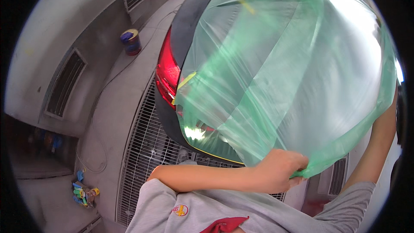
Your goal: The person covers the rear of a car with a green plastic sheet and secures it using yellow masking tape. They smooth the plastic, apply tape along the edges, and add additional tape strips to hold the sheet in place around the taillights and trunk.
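A thin, see-through green plastic film (276, 82) lies loosely over the rear of a car, with creases running across it. My left hand (282, 168) is closed on the film's gathered near edge, its forearm reaching across in front of my body. On the right side, my right forearm (381, 131) rises along the film; the hand itself is hidden at the picture's rim, next to the film's right edge. The red tail light (168, 67) shows uncovered left of the film. Yellow tape (187, 80) runs beside the light.
Dark floor grating (140, 151) lies under and beside the car. A paint-stained bucket (131, 42) stands by the left wall, and a cable (123, 70) trails along the floor. Crumpled coloured litter (85, 193) sits at the lower left. Vents (66, 84) are set in the wall.
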Motion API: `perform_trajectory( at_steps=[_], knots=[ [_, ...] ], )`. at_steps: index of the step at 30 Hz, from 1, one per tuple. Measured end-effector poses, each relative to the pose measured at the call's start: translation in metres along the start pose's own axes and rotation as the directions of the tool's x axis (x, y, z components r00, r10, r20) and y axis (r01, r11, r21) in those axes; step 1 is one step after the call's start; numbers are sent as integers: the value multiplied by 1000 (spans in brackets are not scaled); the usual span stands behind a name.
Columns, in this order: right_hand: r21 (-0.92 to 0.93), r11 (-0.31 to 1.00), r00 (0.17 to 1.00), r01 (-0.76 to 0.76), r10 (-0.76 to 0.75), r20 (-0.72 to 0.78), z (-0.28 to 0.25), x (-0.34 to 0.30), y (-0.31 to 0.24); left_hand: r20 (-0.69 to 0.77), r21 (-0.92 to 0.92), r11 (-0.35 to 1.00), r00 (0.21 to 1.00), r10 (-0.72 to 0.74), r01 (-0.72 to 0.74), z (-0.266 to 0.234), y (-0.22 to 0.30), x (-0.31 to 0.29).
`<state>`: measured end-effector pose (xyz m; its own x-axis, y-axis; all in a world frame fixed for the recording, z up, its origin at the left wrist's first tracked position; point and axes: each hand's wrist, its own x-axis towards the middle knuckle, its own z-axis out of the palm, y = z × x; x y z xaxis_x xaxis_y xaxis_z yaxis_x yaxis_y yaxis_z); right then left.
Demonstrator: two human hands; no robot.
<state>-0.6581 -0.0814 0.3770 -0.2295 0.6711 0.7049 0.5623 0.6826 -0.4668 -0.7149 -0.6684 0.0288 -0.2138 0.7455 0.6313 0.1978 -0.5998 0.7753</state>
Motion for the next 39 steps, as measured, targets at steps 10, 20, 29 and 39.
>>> perform_trajectory(
  at_steps=[10,20,29,39],
  knots=[
    [-25,999,999,36,-36,-13,-19,25,20,303,-421,887,951,-60,190,74,-34,18],
    [475,870,990,-133,98,97,-3,25,62,540,-149,947,826,-162,283,155,-86,60],
    [880,318,858,-354,-265,440,17,52,155,434,180,942,836,-335,284,288,-125,86],
    [607,736,924,-300,64,378,13,57,153,207,434,885,937,-281,169,349,-147,80]
  ],
)
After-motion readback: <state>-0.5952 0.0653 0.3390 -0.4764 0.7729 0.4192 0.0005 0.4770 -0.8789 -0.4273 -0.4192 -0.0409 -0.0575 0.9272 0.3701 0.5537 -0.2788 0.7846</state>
